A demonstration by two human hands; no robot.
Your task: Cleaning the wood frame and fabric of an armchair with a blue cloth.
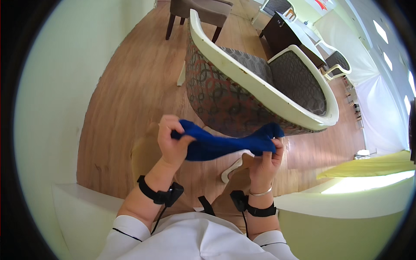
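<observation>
A blue cloth (221,144) is stretched between my two hands, bunched narrower toward its right part. My left hand (172,138) grips its left end, thumb in front. At the other end, my right hand (268,162) pinches the cloth's lower corner between thumb and fingers. Just beyond the cloth stands an armchair (260,84) with a cream-painted frame and patterned upholstery, its curved back toward me. The cloth overlaps the chair's lower back in view; whether they touch I cannot tell.
A brown upholstered chair (203,11) stands beyond the armchair. Farther right are a dark desk (289,35) with a light top and another cream-framed chair (338,61). A pale wall (61,97) runs along the left. Yellow fabric (367,164) and white drapes (380,110) are at right.
</observation>
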